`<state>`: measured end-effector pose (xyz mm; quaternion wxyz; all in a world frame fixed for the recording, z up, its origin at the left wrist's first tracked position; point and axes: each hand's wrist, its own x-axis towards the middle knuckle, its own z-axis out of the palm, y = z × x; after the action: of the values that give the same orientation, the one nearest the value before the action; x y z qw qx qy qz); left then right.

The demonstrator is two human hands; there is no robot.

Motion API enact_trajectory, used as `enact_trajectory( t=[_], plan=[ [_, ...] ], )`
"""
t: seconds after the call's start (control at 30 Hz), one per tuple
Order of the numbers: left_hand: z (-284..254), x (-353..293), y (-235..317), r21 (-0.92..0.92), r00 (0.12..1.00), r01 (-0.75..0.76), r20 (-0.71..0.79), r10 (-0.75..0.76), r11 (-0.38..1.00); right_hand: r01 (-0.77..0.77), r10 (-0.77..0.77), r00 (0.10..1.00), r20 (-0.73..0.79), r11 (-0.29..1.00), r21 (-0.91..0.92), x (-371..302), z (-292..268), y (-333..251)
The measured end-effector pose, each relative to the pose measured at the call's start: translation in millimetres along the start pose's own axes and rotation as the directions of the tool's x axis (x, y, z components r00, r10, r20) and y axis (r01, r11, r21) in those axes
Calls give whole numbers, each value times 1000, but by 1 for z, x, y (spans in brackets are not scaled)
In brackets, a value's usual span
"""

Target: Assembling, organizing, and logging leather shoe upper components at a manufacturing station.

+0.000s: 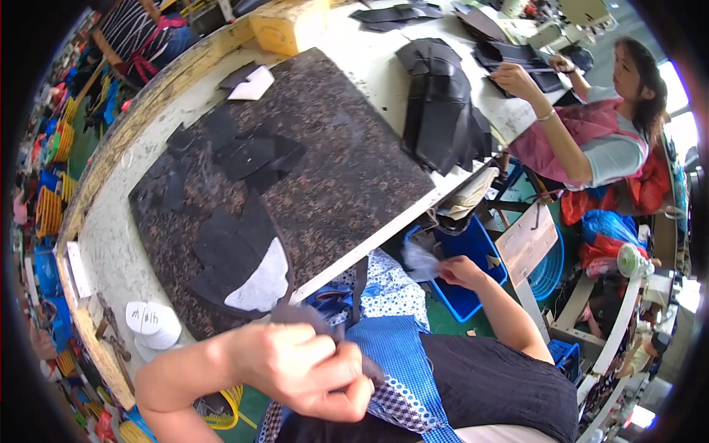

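Note:
My left hand (303, 365) is raised close in front of my apron, its fingers closed on a dark piece of soft material (304, 317) that sticks out on both sides of the fist. To the right, below the table edge, my right hand (464, 272) pinches a thin whitish, translucent sheet (421, 258) over a blue bin (465, 299). On the dark speckled stone slab (347, 155) lie several flat black cut pieces (233, 240). One near its front edge shows a white backing (260, 280).
Stacked white round pads (153, 325) stand at the table's left. Black folded pieces (439, 103) lie beyond the slab, with a yellow block (292, 26) at the back. A co-worker (591, 133) in a pink apron handles black pieces at right. A board (526, 240) leans near the bin.

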<state>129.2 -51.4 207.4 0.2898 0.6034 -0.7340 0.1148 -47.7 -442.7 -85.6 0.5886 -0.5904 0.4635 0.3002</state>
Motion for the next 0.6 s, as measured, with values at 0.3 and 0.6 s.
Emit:
enact_trajectory(
  t=[0.3, 0.6],
  plan=[
    [-65, 7, -45, -493, 638, 716, 173, -750, 495, 656, -722, 234, 652, 612, 442, -153, 126, -234],
    [-102, -60, -18, -259, 312, 844, -475, -823, 470, 868, -904, 303, 301, 392, 305, -191, 248, -278]
  ],
)
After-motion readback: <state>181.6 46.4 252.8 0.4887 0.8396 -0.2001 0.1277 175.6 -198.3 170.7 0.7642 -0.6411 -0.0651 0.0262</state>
